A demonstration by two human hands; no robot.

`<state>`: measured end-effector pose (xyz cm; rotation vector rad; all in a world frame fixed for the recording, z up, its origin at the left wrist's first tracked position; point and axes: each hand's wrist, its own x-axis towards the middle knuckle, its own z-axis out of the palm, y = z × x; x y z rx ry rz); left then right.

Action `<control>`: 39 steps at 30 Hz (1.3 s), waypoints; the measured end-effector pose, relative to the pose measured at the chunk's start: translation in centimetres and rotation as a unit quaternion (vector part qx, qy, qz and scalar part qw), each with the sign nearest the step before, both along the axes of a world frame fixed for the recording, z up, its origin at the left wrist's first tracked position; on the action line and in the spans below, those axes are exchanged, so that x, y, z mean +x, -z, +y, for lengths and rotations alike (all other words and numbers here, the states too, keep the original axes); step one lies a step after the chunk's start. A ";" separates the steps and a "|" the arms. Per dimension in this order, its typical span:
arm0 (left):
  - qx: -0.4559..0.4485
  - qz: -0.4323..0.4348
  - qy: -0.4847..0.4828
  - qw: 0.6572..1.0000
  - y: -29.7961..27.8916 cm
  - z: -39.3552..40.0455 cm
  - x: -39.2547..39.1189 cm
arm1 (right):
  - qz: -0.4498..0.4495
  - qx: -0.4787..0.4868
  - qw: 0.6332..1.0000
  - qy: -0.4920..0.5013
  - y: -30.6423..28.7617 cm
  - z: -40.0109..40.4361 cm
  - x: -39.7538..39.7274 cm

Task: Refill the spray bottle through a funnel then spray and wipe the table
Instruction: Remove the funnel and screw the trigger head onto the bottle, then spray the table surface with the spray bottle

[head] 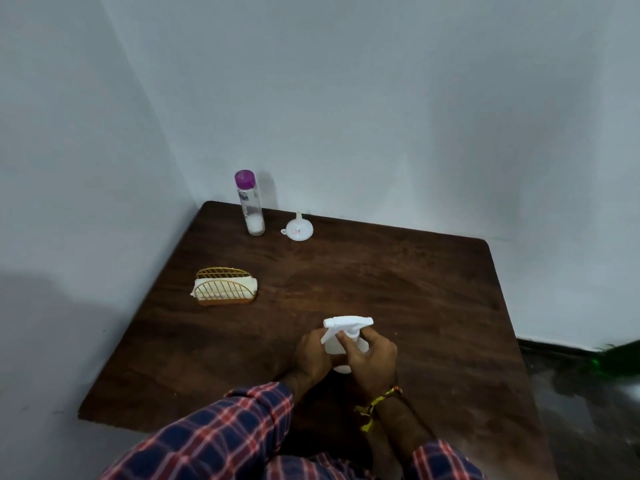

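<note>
The spray bottle [341, 344] stood upright near the front middle of the tabletop [398, 271], its long axis vertical and its white trigger head [348, 323] lying level, nozzle end seemingly toward the left. The left hand [313, 353] gripped the body while the right hand [372, 358] curled round the neck just under the head, which looked like the start of unscrewing it. The head was not yet off, so refilling looked barely begun. The funnel [298, 228] sat mouth-down, well apart at the far edge, beside the purple-capped refill bottle [250, 204], its cap on. The napkins in their wire holder [223, 287] looked untouched; spraying and wiping remained.
</note>
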<state>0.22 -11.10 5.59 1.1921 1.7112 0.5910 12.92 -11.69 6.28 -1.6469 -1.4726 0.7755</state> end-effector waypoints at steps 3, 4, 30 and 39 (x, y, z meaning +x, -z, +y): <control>-0.010 0.002 0.039 0.999 0.6 0.1 0.0 | -0.023 0.005 0.999 0.048 0.4 -0.9 -0.4; -0.004 -0.002 0.044 0.999 0.5 0.3 -0.1 | -0.019 0.002 0.998 0.053 0.4 -0.7 -0.3; -0.039 0.009 0.030 0.999 2.7 -4.9 -3.7 | 0.163 -0.005 0.985 -0.049 -1.7 0.5 0.9; -0.030 0.118 0.122 0.985 4.4 -5.5 -4.7 | 0.140 -0.050 0.987 -0.062 -4.4 -1.9 0.6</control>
